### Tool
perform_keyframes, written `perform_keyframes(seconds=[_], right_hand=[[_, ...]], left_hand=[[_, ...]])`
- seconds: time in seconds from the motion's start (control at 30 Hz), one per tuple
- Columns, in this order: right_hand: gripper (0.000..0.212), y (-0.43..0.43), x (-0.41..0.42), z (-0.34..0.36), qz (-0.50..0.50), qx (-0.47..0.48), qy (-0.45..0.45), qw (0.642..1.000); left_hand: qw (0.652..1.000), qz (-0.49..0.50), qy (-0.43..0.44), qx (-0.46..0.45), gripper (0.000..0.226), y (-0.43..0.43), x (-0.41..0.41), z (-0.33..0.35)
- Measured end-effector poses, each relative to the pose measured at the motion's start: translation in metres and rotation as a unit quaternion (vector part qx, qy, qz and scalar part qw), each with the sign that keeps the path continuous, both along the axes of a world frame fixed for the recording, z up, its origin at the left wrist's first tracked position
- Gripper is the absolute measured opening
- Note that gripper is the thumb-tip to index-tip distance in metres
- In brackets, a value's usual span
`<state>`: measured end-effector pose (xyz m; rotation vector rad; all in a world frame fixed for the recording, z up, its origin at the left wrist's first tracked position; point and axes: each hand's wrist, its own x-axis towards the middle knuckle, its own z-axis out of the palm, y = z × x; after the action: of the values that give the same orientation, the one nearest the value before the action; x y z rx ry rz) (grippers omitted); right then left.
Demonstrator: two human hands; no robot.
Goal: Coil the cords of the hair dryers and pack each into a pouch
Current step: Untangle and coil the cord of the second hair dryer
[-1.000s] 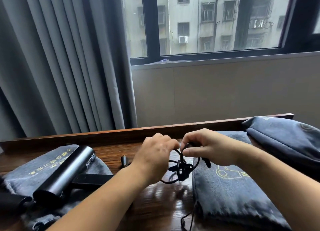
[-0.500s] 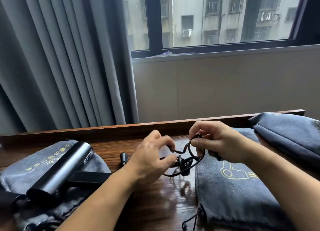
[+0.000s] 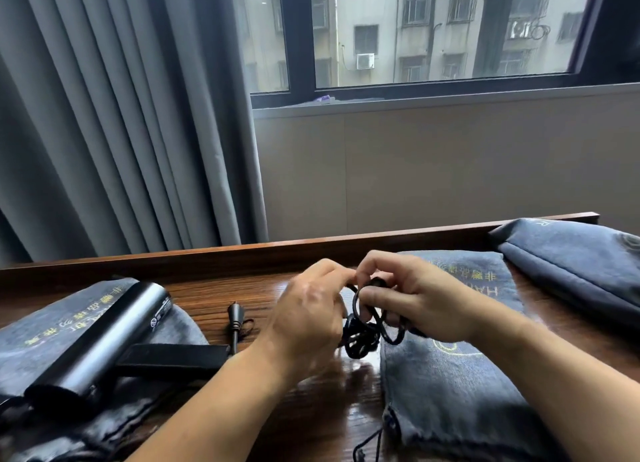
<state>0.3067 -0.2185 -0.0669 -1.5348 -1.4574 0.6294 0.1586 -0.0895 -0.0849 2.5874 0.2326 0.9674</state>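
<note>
Wooden table (image 3: 207, 290), dark glossy top with a raised back edge.

On it: left, a grey pouch (image 3: 45, 326) with yellow lettering, a hair dryer (image 3: 100, 344) lying across it, its black handle pointing right; near the middle, a plug (image 3: 235, 314) on bare wood; right of centre, a second grey pouch (image 3: 460, 392) lying flat, drawstring at the near edge; far right, a third pouch (image 3: 571, 264).

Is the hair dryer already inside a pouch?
No, the hair dryer lies uncovered on top of a grey pouch on the left, while both hands work the black cord.
</note>
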Motion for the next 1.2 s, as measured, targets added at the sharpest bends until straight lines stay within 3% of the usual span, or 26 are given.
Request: perform_keyframes(seconds=[0.2,0.27,0.37,0.5,0.6,0.67,0.77,0.83,0.87,0.9,0.97,1.03,1.1,1.2], right_hand=[[0.013,-0.003,0.008,0.001,-0.048,0.027,-0.033,0.998],[0.013,-0.003,0.009,0.001,-0.057,0.025,-0.026,0.998],[0.018,-0.009,0.016,0.002,-0.048,0.009,0.031,0.998],[0.027,-0.016,0.022,0.003,-0.007,-0.019,0.085,0.996],[0.025,-0.018,0.026,0.004,0.008,-0.038,0.129,0.991],[0.022,-0.020,0.030,0.004,0.020,-0.059,0.150,0.987],[0.021,-0.021,0.033,0.002,0.029,-0.088,0.148,0.985],[0.035,-0.022,0.034,0.001,0.024,-0.090,0.138,0.986],[0.041,-0.022,0.035,0.000,0.021,-0.088,0.136,0.987],[0.042,-0.022,0.036,0.000,0.020,-0.081,0.139,0.987],[0.037,-0.020,0.035,0.000,0.014,-0.058,0.156,0.986],[0.030,-0.018,0.033,-0.001,0.010,-0.046,0.174,0.984],[0.022,-0.016,0.030,0.000,0.009,-0.037,0.188,0.981],[0.023,-0.012,0.024,0.002,0.001,-0.001,0.194,0.981]], left_hand=[[0.998,-0.009,0.062,0.005,0.024,-0.001,-0.002,-0.002],[0.999,0.014,0.046,-0.013,0.032,0.001,-0.003,0.000],[0.994,0.080,-0.007,-0.078,0.051,0.010,-0.007,0.007],[0.967,0.116,-0.073,-0.216,0.059,0.021,-0.014,0.004],[0.900,0.098,-0.178,-0.385,0.046,0.023,-0.011,0.004],[0.817,0.025,-0.250,-0.519,0.033,0.024,-0.010,0.007],[0.691,-0.121,-0.269,-0.660,0.024,0.018,-0.013,0.014],[0.672,-0.155,-0.253,-0.679,0.024,0.012,-0.012,0.014],[0.692,-0.156,-0.238,-0.664,0.025,0.009,-0.011,0.013],[0.735,-0.145,-0.212,-0.628,0.025,0.007,-0.010,0.012],[0.859,-0.094,-0.124,-0.487,0.029,0.005,-0.011,0.009],[0.949,-0.051,-0.022,-0.309,0.029,0.004,-0.011,0.006],[0.981,-0.044,0.050,-0.184,0.021,-0.001,-0.012,0.009],[0.985,-0.070,0.121,-0.104,0.013,-0.007,-0.015,0.017]])
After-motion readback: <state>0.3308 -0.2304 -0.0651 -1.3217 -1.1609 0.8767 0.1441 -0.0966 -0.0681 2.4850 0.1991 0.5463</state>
